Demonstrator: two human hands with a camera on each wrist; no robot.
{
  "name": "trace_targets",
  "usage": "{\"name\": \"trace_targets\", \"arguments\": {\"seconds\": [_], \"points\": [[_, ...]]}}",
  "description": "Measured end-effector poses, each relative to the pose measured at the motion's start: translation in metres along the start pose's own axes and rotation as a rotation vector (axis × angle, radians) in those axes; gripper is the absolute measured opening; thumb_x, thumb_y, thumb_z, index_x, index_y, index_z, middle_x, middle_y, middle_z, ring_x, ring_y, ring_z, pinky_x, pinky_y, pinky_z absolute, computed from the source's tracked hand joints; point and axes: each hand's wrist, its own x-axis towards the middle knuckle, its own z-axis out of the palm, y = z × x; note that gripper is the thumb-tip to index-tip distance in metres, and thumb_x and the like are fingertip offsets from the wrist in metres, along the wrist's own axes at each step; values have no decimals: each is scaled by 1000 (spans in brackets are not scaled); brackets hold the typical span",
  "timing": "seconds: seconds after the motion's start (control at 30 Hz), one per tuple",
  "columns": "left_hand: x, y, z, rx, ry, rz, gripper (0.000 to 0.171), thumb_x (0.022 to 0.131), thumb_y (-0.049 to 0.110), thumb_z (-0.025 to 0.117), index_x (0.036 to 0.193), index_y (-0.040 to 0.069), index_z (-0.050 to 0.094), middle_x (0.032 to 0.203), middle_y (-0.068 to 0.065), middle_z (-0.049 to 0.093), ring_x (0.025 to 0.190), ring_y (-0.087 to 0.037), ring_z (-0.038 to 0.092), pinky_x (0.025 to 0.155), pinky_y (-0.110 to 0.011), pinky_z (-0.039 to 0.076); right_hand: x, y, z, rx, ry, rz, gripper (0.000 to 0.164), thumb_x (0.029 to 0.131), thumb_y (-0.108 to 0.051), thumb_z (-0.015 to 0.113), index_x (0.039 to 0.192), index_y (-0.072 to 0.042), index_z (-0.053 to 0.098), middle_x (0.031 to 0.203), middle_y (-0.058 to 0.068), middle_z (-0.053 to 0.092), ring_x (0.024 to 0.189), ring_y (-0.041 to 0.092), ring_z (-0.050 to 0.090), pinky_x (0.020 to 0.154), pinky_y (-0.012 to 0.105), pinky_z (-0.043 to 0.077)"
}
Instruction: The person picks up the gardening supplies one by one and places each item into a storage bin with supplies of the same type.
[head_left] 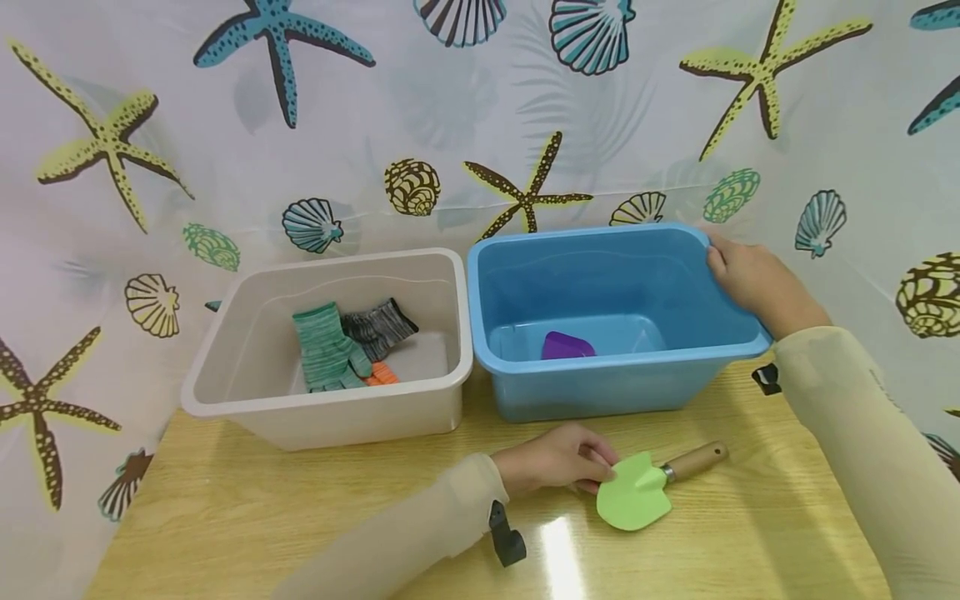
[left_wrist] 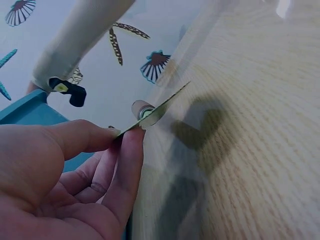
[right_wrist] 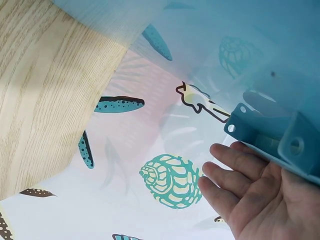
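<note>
In the head view my left hand [head_left: 558,458] pinches the edge of a trowel's lime-green blade [head_left: 634,493] between thumb and fingers. The trowel's wooden handle [head_left: 697,461] points to the right. Seen edge-on in the left wrist view, the blade [left_wrist: 165,104] slants over the wooden tabletop. My right hand [head_left: 753,279] holds the right rim of a blue plastic bin [head_left: 592,387], thumb over the top. From the right wrist view, the fingers [right_wrist: 232,175] lie outside, beneath the rim. A purple piece [head_left: 567,346], partly hidden by the front wall, lies in this bin.
To the left stands a beige bin [head_left: 375,421] with a green knitted glove [head_left: 326,342], a dark grey knitted item [head_left: 378,329] and something orange [head_left: 382,374] inside. Both bins sit near the back of the wooden table [head_left: 247,508], before a curtain [head_left: 465,108] printed with sea creatures.
</note>
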Motion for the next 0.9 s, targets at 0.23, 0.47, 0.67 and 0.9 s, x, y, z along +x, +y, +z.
{"name": "trace_targets", "arguments": {"seconds": [0.23,0.47,0.67,0.9], "points": [[-21,7,-11,5,-33,70,13,85,0,65,98,-2,66,80,-5,65,71,-12,63,65,-27,55,0,-1,1,5,2,-4,58,100,-40,17,149,-9,11,124,40,42,105,58,44,84,70,34],[-41,18,-24,24,-72,119,15,85,1,65,99,-3,65,81,-4,66,71,-12,64,70,-35,56,-1,-1,-1,6,-1,4,59,100,-41,16,149,-9,12,126,40,40,107,58,42,85,70,32],[-62,33,-34,49,-100,144,15,85,0,64,101,-2,65,81,-6,67,70,-15,65,70,-36,56,-1,-2,-2,15,-6,-2,59,100,-41,17,149,-9,11,127,40,39,108,59,41,86,71,31],[-87,58,-46,102,-122,220,15,85,0,65,100,-1,66,80,-5,66,71,-12,64,68,-31,56,-2,-2,-2,3,11,-21,58,101,-39,17,149,-6,14,124,41,41,105,58,43,84,69,33]]}}
